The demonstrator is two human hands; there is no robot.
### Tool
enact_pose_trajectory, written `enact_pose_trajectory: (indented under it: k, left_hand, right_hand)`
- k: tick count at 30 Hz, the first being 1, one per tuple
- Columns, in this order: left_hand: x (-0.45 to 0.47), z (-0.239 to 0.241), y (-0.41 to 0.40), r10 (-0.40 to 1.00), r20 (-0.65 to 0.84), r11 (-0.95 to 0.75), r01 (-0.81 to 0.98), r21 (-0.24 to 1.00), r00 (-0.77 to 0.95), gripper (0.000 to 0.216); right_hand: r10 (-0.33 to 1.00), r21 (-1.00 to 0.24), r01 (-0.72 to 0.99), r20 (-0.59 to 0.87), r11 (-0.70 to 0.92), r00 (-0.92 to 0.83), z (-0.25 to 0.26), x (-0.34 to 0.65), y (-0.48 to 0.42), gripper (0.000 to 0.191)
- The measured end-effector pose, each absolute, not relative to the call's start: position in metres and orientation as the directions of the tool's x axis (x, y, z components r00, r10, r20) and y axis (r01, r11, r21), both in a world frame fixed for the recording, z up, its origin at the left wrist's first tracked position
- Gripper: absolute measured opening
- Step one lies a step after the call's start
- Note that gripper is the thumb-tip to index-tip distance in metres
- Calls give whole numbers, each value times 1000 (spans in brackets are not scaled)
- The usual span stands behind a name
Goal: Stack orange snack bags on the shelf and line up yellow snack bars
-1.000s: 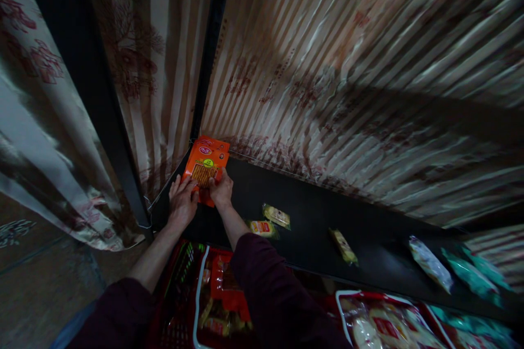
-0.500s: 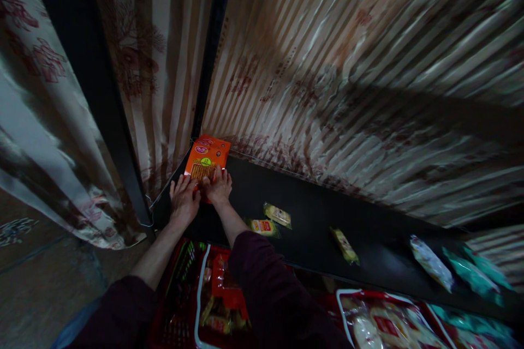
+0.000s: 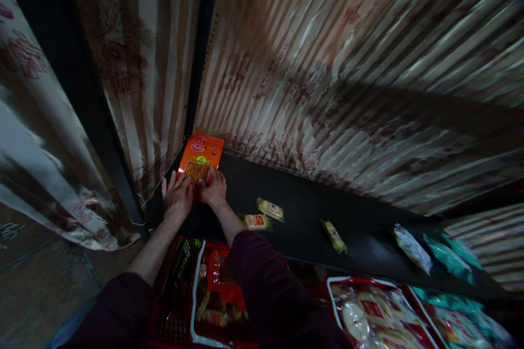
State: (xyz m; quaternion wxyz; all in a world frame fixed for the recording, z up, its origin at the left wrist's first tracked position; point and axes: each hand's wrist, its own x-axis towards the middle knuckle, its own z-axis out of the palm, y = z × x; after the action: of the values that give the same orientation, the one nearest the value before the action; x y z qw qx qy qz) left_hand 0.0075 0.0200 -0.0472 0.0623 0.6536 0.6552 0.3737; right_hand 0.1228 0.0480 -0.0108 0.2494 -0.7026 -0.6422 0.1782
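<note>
Red basket [image 3: 194, 305] below shelf [image 3: 295, 196]. At shelf's left end, left hand [image 3: 177, 199] and right hand [image 3: 214, 191] touch orange packet [image 3: 202, 159]; fingers pinching or pressing, cannot tell. Likely squaring packet in shelf's corner; next calls for gentle release.

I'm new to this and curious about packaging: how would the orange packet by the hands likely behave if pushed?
The orange packet looks flat, so it would probably slide along the black shelf rather than roll. Its shiny-looking wrapper may be slippery, and seems thin enough to bend somewhat.
</note>
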Motion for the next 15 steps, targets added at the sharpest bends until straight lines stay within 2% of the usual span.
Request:
enact_pose_trajectory:
  k: [3, 9, 12, 15]
  left_hand:
    - [8, -47, 20, 888, 436, -132, 823, 552, -150, 38]
    - [8, -36, 13, 860, 500, -202, 835, 512, -99, 37]
    - [14, -32, 3, 855, 517, -270, 817, 510, -40, 36]
    - [23, -33, -15, 866, 495, -347, 803, 485, 75, 37]
  right_hand:
    - [975, -609, 793, 167, -13, 144, -16, 123, 42, 64]
    - [953, -618, 786, 253, 24, 170, -16, 114, 4, 59]
    - [960, -621, 779, 262, 90, 98, -17, 113, -25, 51]
    - [970, -653, 749, 235, 114, 58, -23, 118, -56, 53]
